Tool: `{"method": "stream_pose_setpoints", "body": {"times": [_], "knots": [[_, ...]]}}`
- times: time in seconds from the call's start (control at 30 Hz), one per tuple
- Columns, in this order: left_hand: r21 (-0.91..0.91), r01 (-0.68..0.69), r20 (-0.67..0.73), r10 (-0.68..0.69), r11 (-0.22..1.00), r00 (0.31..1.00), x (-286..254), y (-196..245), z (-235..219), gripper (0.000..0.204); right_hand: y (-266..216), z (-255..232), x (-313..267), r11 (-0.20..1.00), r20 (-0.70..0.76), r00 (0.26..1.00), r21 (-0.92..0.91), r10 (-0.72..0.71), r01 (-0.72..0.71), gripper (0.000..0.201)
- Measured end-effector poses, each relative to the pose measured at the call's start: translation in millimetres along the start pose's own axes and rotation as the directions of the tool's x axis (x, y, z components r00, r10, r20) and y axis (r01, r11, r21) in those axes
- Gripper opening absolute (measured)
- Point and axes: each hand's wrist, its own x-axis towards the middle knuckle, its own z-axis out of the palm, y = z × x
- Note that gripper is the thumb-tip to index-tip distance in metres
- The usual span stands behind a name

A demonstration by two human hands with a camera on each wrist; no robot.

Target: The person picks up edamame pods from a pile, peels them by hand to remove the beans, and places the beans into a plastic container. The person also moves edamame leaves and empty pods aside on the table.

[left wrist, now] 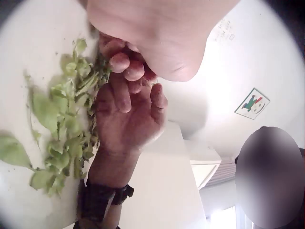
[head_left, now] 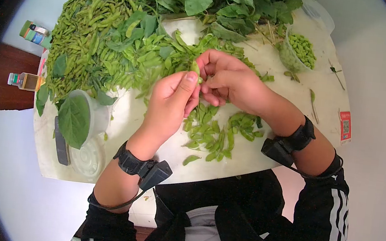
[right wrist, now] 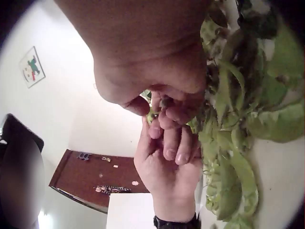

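Observation:
My left hand pinches a green soybean pod between thumb and fingers, above the middle of the table. From the other side my right hand meets it, fingers curled and tips at the same pod. A pale green bean shows at the pod's lower end, between the two thumbs. Both wrist views show the fingertips of the two hands bunched together, hiding most of the pod. Below the hands lies a loose spread of green pods on the table.
A large heap of soybean pods and leafy stalks covers the back and left. At the right back stands a tub of shelled beans. A clear tub, its lid and a dark phone-like slab are at front left.

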Motion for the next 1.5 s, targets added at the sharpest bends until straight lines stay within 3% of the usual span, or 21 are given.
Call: {"method": "stream_pose_setpoints", "body": {"times": [0.13, 0.2, 0.33, 0.43, 0.5, 0.57, 0.6, 0.63, 0.7, 0.8, 0.83, 0.9, 0.97, 1.03, 1.07, 1.13, 1.23, 1.3, 1.37, 1.43, 1.5], "knots": [[-0.075, 0.011, -0.019, -0.013, 0.997, 1.0, -1.9, 0.1, -1.1, 0.039, 3.4, 7.1, 0.6, 0.974, 0.007, 0.998, -0.218, -0.059, 0.059, 0.019], [-0.104, 0.033, -0.025, -0.036, 0.994, 0.999, -0.3, 0.0, -0.9, 0.039, 11.2, 3.8, 4.4, 0.864, 0.03, 0.96, -0.429, -0.279, 0.265, 0.021], [-0.249, 0.106, 0.017, -0.105, 0.963, 0.994, 3.2, -2.0, -7.7, 0.038, 12.2, 4.5, 5.0, 0.84, -0.006, 0.953, -0.473, -0.303, 0.265, 0.017], [-0.358, 0.061, 0.001, -0.065, 0.932, 0.998, 3.6, 1.2, -8.6, 0.038, 1.0, 5.5, -5.0, 0.802, -0.103, 0.973, -0.587, -0.204, 0.106, 0.015], [-0.35, 0.032, -0.02, -0.042, 0.936, 0.999, 3.6, 2.6, -12.0, 0.038, -8.2, 1.4, -9.9, 0.804, -0.161, 0.899, -0.531, -0.408, 0.27, 0.017], [-0.156, -0.084, -0.111, 0.067, 0.984, 0.992, 3.7, 5.0, -14.7, 0.038, -36.4, -3.7, -25.8, 0.529, -0.157, 0.708, -0.776, -0.689, 0.343, 0.017], [-0.162, -0.091, -0.123, 0.072, 0.982, 0.99, 3.1, 5.4, -16.7, 0.038, -49.3, -9.7, -32.5, 0.492, -0.228, 0.578, -0.796, -0.784, 0.352, 0.017], [-0.088, -0.137, -0.122, 0.126, 0.987, 0.985, 2.4, 5.4, -18.4, 0.038, -62.9, -18.5, -40.7, 0.454, -0.29, 0.429, -0.818, -0.856, 0.354, 0.017], [-0.024, -0.187, -0.128, 0.182, 0.982, 0.975, 2.4, 4.4, -18.4, 0.038, -99.8, -47.8, -67.1, 0.311, -0.24, 0.359, -0.938, -0.902, 0.154, 0.015], [0.082, -0.244, -0.149, 0.253, 0.966, 0.956, 2.8, 0.6, -17.3, 0.041, -128.2, -95.3, -107.8, 0.269, -0.395, 0.451, -0.909, -0.8, -0.319, 0.019], [0.188, -0.273, -0.122, 0.298, 0.943, 0.947, 4.1, -3.7, -19.4, 0.042, -128.4, -97.4, -110.0, 0.26, -0.389, 0.457, -0.911, -0.8, -0.32, 0.019], [0.288, -0.31, -0.101, 0.35, 0.906, 0.931, 6.7, -6.8, -20.4, 0.043, -123.7, -101.5, -109.2, 0.002, -0.413, 0.52, -0.785, -0.747, -0.62, 0.023], [0.337, -0.254, -0.101, 0.303, 0.907, 0.948, 7.3, -8.4, -19.4, 0.042, -123.5, -102.7, -108.3, 0.052, -0.48, 0.54, -0.779, -0.691, -0.625, 0.025], [0.381, -0.27, -0.097, 0.328, 0.885, 0.94, 6.0, -2.1, -17.7, 0.039, -123.8, -94.7, -102.7, 0.15, -0.476, 0.459, -0.799, -0.75, -0.582, 0.027], [0.429, -0.283, -0.081, 0.349, 0.858, 0.934, 4.5, -0.7, -16.8, 0.036, -124.5, -90.9, -101.9, 0.144, -0.476, 0.467, -0.799, -0.746, -0.584, 0.027], [0.451, -0.286, -0.097, 0.366, 0.845, 0.926, 4.3, -1.9, -16.1, 0.03, -129.1, -81.9, -101.4, 0.238, -0.421, 0.413, -0.873, -0.807, -0.426, 0.026], [0.433, -0.318, -0.114, 0.401, 0.844, 0.909, 5.8, -1.0, -17.2, 0.017, -128.7, -55.7, -100.9, 0.303, -0.389, 0.439, -0.918, -0.81, -0.256, 0.023], [0.389, -0.345, -0.123, 0.419, 0.854, 0.9, 6.7, -1.8, -19.1, 0.013, -103.6, -39.7, -93.5, 0.253, -0.284, 0.518, -0.959, -0.807, -0.131, 0.019], [0.443, -0.372, -0.145, 0.475, 0.815, 0.868, 9.0, -5.2, -20.1, 0.019, -67.9, 7.6, -84.8, 0.046, -0.326, 0.731, -0.926, -0.6, -0.375, 0.016], [0.457, -0.357, -0.152, 0.467, 0.815, 0.871, 7.7, -0.9, -20.5, 0.021, -31.5, 22.7, -74.1, -0.066, -0.167, 0.893, -0.975, -0.418, -0.213, 0.02], [0.47, -0.338, -0.152, 0.452, 0.815, 0.879, 7.6, -2.3, -21.5, 0.024, -11.8, 31.0, -64.8, -0.162, -0.191, 0.918, -0.952, -0.348, -0.259, 0.023]]}}
